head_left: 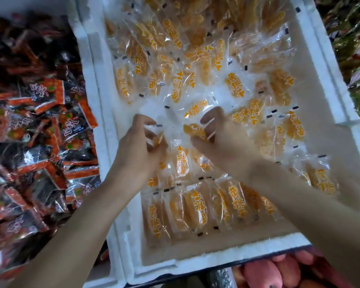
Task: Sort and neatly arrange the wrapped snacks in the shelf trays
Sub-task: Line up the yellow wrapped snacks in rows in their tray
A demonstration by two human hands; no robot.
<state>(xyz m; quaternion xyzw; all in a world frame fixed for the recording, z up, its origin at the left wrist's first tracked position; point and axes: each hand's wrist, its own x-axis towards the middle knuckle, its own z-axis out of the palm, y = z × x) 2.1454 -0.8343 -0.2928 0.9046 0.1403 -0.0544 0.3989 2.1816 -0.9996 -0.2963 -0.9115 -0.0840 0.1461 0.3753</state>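
Note:
A white foam tray (324,59) fills the middle of the view and holds several clear packets of yellow snacks with orange lettering. A neat row of these packets (206,206) stands along the near side; loose ones (195,59) lie scattered farther back. My left hand (137,146) pinches one clear yellow snack packet (157,135) over the tray's middle. My right hand (220,140) grips another yellow snack packet (194,129) just to the right of it. The two hands are close together, above the loose packets.
A neighbouring tray on the left is heaped with red and black snack packets (35,125). Green and red packets (355,48) lie beyond the right wall. Pink wrapped items (279,271) show below the tray's near edge.

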